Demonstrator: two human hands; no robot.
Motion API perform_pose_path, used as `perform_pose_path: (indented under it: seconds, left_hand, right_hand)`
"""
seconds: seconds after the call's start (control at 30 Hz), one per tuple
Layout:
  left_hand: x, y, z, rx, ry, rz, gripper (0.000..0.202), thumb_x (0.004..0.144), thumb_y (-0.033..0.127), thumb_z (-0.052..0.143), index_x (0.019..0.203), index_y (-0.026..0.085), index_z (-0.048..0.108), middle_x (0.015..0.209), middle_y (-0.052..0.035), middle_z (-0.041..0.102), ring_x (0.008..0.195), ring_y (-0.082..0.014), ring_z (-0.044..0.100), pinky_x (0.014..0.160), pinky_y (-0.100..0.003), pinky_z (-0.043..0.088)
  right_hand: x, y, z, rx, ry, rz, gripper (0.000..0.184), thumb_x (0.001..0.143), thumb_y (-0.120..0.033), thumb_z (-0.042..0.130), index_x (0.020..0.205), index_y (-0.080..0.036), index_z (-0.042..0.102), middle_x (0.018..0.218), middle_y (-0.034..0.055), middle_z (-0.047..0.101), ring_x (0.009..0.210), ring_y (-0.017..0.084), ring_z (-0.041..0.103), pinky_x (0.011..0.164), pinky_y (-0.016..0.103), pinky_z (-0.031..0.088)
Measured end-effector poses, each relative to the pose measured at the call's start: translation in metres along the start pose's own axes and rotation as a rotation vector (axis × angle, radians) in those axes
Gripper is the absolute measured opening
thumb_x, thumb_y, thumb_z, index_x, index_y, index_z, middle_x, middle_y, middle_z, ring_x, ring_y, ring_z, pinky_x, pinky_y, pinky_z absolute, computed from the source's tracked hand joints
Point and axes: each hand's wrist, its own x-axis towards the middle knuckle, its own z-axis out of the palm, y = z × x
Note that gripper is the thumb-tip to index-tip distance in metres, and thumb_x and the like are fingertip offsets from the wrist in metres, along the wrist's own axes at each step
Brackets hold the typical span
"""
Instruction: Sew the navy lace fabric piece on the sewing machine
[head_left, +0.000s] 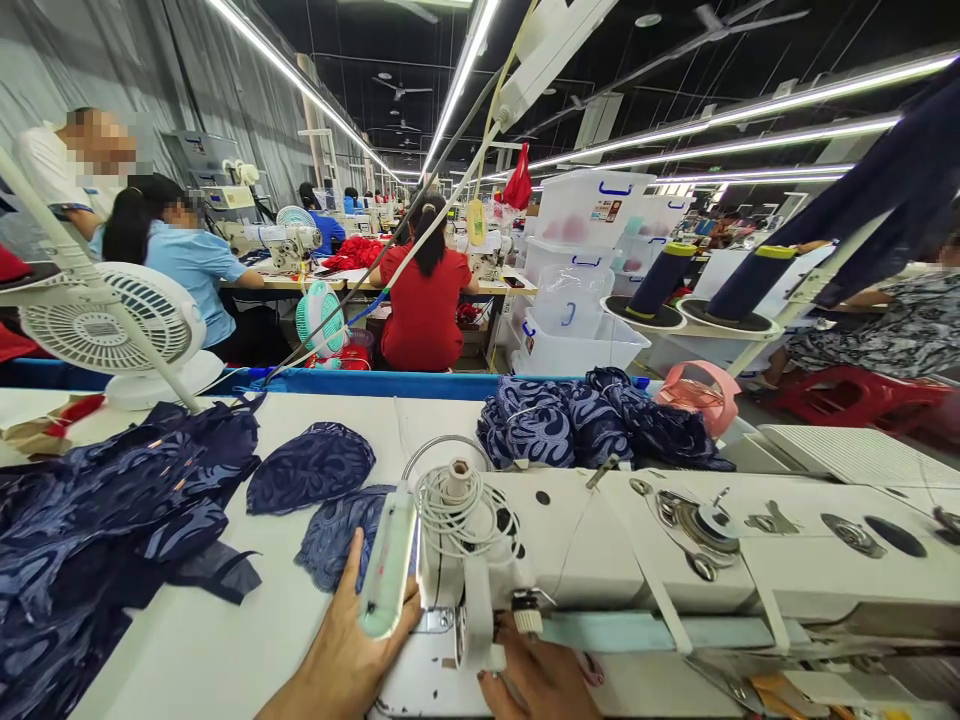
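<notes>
My left hand [349, 645] lies flat on the white table with fingers stretched out, fingertips pressing a piece of navy lace fabric [337, 535] beside the sewing machine head. My right hand [536, 680] sits under the white sewing machine [675, 560], close to the needle area, fingers curled and partly hidden by the machine arm. A small lamp [388, 565] hangs on the machine's left end. Another navy lace piece [310, 465] lies farther back.
A heap of navy lace [97, 530] fills the table's left side, and a second bundle [585, 420] sits behind the machine. A white desk fan [112, 325] stands at far left. Thread cones [664, 280] rise at right. Other workers sit at machines beyond.
</notes>
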Motion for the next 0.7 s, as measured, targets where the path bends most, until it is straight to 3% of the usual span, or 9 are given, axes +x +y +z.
perform_pose_path:
  seconds: [0.13,0.3,0.37,0.5,0.7]
  left_hand:
    - [0.002,-0.001,-0.001,0.012,0.021,0.034,0.035,0.089,-0.001,0.039,0.114,0.010,0.061,0.094,-0.0095,0.075,0.083,-0.0204,0.074,0.070,-0.042,0.067]
    - [0.006,-0.001,-0.006,0.007,-0.015,0.032,0.039,0.084,-0.003,0.043,0.117,0.008,0.060,0.097,-0.0096,0.075,0.086,-0.0201,0.073,0.072,-0.041,0.067]
    - [0.004,-0.001,-0.005,-0.008,-0.031,0.021,0.047,0.078,-0.006,0.042,0.119,0.010,0.059,0.098,-0.0091,0.075,0.088,-0.0199,0.072,0.077,-0.043,0.067]
    - [-0.008,-0.003,0.007,-0.123,-0.067,-0.089,0.063,0.069,-0.009,0.035,0.122,0.017,0.057,0.100,-0.0060,0.073,0.099,-0.0201,0.070,0.099,-0.060,0.055]
    - [-0.020,-0.005,0.022,-0.216,-0.098,-0.189,0.057,0.069,-0.008,0.037,0.112,0.022,0.060,0.101,-0.0044,0.071,0.099,-0.0199,0.068,0.109,-0.058,0.046]
  right_hand:
    - [-0.004,-0.001,0.000,0.007,-0.023,0.120,0.034,0.100,-0.025,0.040,0.129,-0.022,0.059,0.094,0.0095,0.076,0.075,0.026,0.072,0.063,0.032,0.060]
    - [0.001,-0.004,-0.002,0.080,-0.016,0.153,0.035,0.101,-0.022,0.036,0.127,-0.024,0.060,0.072,0.0035,0.073,0.063,0.024,0.070,0.065,0.032,0.059]
    - [0.002,-0.002,-0.002,0.118,-0.071,0.171,0.034,0.102,-0.021,0.035,0.122,-0.023,0.062,0.070,0.0019,0.073,0.060,0.023,0.070,0.062,0.030,0.057]
    - [0.003,0.002,-0.001,0.194,-0.153,0.202,0.033,0.105,-0.024,0.034,0.120,-0.019,0.062,0.077,0.0037,0.076,0.060,0.022,0.072,0.059,0.029,0.057]
    - [0.010,0.000,-0.008,0.100,-0.019,0.145,0.047,0.111,-0.032,0.019,0.112,-0.018,0.064,0.070,0.0051,0.072,0.064,0.022,0.072,0.065,0.030,0.058]
